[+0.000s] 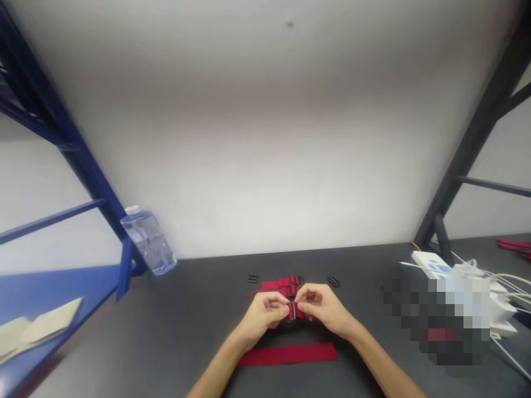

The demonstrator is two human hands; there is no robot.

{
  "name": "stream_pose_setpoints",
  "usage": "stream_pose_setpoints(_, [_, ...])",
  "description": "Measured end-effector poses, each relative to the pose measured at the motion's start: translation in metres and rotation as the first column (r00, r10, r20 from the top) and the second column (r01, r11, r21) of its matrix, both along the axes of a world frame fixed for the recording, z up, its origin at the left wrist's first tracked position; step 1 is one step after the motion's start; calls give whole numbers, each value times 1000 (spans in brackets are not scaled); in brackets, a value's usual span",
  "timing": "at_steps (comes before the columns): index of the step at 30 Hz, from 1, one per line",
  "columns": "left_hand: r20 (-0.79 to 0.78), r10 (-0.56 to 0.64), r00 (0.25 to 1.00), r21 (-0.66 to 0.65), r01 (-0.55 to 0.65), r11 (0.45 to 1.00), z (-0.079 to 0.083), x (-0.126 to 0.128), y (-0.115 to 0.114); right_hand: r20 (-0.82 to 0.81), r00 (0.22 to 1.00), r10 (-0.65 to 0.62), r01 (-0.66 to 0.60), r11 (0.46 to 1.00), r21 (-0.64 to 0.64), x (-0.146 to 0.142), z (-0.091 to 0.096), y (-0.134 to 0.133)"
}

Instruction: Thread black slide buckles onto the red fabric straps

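Between my two hands is a short piece of red webbing strap [300, 310] running through a slide buckle [292, 310]. Thumb and fingers of my left hand [265, 314] pinch the strap at the buckle's left side. On the other side my right hand [321, 307] pinches it close to the buckle. Just beyond the hands lies a folded red strap bundle [276, 285] with dark buckles on it. A flat red strap [288, 354] is stretched out on the table nearer to me, between my forearms.
Loose black buckles lie behind the hands, a left buckle [253, 279] and a right buckle [333, 281]. A clear plastic bottle [150, 240] leans at the back left by a blue frame post [89, 160]. White power strips and cables [464, 271] crowd the right, beside a pixelated area.
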State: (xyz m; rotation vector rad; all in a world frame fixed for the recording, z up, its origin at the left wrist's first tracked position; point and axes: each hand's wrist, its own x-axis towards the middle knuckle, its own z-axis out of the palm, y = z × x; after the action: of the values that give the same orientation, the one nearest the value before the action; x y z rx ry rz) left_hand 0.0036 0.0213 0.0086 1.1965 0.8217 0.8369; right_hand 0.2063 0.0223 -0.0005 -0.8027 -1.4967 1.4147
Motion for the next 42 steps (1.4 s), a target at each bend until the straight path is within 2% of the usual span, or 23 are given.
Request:
stream_pose_setpoints(6, [5, 41, 999, -5, -41, 999, -1, 2, -1, -15, 1000, -19, 19, 1000, -18, -6, 2, -4])
stream_pose_setpoints(14, [4, 78, 997, 23, -78, 997, 0, 6, -1, -147, 989, -23, 13, 998, -68, -10, -3, -4])
stream_pose_setpoints(18, [6, 120, 993, 68, -120, 990, 1, 6, 0, -233, 972, -38, 13, 994, -109, -13, -6, -2])
stream_pose_setpoints(22, [17, 86, 996, 140, -88, 986, 1, 5, -1, -269, 962, -53, 19, 992, -127, -15, -8, -1])
stream_pose_setpoints(25, [14, 118, 993, 206, -119, 971, 0, 6, -1, -257, 966, -41, 8, 992, -128, -17, -8, -1])
stream_pose_setpoints(29, [-33, 187, 982, 202, -177, 963, 0, 7, -1, -149, 986, -78, 68, 995, -75, -15, -5, -1])
stream_pose_setpoints(31, [-59, 172, 983, 194, -158, 968, 0, 7, -2, -68, 991, -113, 114, 994, 3, -13, -2, -1])
stream_pose_setpoints(34, [-58, 112, 992, 161, -102, 982, -1, 7, -2, -6, 993, -118, 118, 989, 91, -10, 2, -1])
stream_pose_setpoints(42, [20, 73, 997, 113, -75, 991, 0, 9, -5, -93, 995, -27, 31, 999, 40, -14, -2, -2])
